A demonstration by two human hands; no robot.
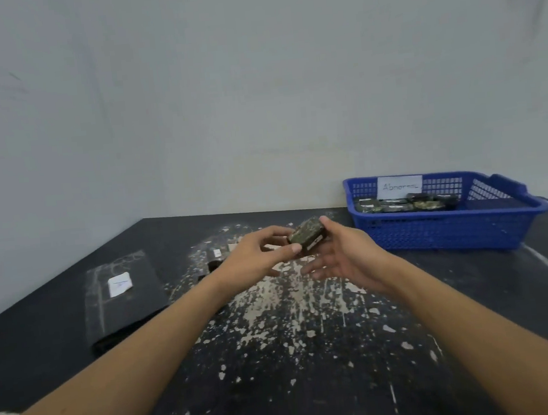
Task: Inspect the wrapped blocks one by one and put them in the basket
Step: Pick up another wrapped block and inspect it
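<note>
**A:** Where is the block being checked?

**B:** The small dark rectangular block in mottled shiny wrap (pixel 307 234) is held up off the worn black table (pixel 313 354). It is near the blue plastic lattice basket (pixel 449 234), off its left end and about level with its rim. A pale strip, perhaps a label, shows on the face turned toward the camera.

**A:** And the hands?

**B:** The left hand (pixel 257 255) pinches the block's end farther from the basket, thumb under the front edge and fingers curled over the top. The right hand (pixel 350 253) is on the basket side. Its thumb touches the block's near end, and its fingers are spread loosely below. I cannot tell whether they bear on the underside.

**A:** So which step is this?

**B:** Inspection, I'd say, with the block presented between both hands. The basket carries a white paper card reading "Abnormal" (pixel 399 186) and already holds several similar wrapped blocks (pixel 406 204).

**A:** What comes next?

**B:** Probably one hand takes a full grip, carries the block over the basket's low left wall and sets it down among the others.

**A:** Anything else waiting?

**B:** Farther from the basket, behind the left hand, lie a few small dark pieces with a white tag (pixel 215 256), too indistinct to name. Farther out still lies a flat black pouch with a white sticker (pixel 120 289).
</note>
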